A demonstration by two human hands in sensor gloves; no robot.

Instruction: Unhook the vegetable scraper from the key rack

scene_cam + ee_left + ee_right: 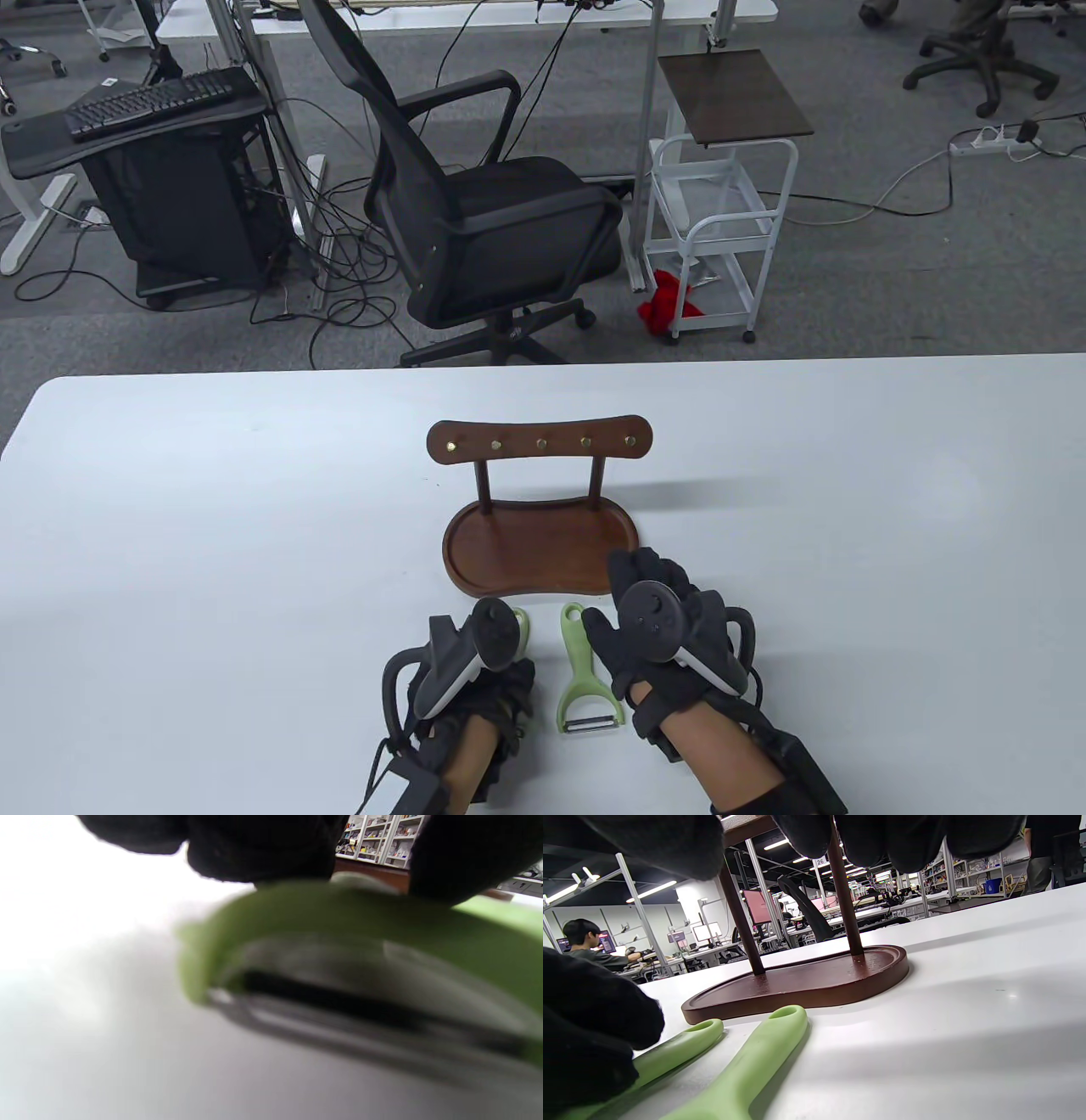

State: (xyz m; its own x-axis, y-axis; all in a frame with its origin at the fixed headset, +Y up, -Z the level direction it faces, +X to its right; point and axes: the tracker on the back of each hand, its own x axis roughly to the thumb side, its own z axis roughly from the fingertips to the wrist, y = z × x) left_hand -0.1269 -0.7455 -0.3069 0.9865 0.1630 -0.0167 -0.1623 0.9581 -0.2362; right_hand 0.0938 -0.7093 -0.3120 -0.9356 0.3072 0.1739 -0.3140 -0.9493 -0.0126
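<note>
While both hands sat on the table (170, 526) just in front of the rack (540, 509), two pale green scrapers lay flat side by side, handles pointing at the rack's tray. One scraper (584, 671) was out in the open between the hands, just beside the right hand (670, 637) but apart from its fingers, which were spread loose and holding nothing. The other scraper (519, 626) was mostly hidden under the left hand (475, 671); in the left wrist view gloved fingertips (263, 853) pressed down on its green arch, though I couldn't tell if they really gripped it. The rack was dark glossy wood: kidney-shaped tray, two thin posts, curved top bar with brass pegs. Scrapers were smooth plastic, Y-shaped, with metal blades.
</note>
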